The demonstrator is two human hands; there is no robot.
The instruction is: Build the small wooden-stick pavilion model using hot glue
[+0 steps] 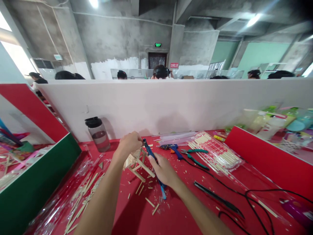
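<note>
Over a small frame of glued wooden sticks [143,168], my left hand [130,142] is closed, its fingertips turned toward the tip of a blue tool. What those fingers pinch is hidden. My right hand [164,169] is wrapped around this long blue tool [148,148], its upper end close to my left fingertips and its light-blue lower end pointing down toward me. The exact kind of tool is unclear. The stick frame stands tilted on the red tabletop [137,215], partly covered by my left hand. Short cut stick pieces [149,202] lie in front of it.
Behind the frame are a blue glue gun [171,147], green-handled pliers [197,155] and bagged sticks [215,150]. A black utility knife [218,199] and cable lie right. A water bottle [98,135] stands left, above loose sticks [81,199]. A white partition [146,107] closes the back.
</note>
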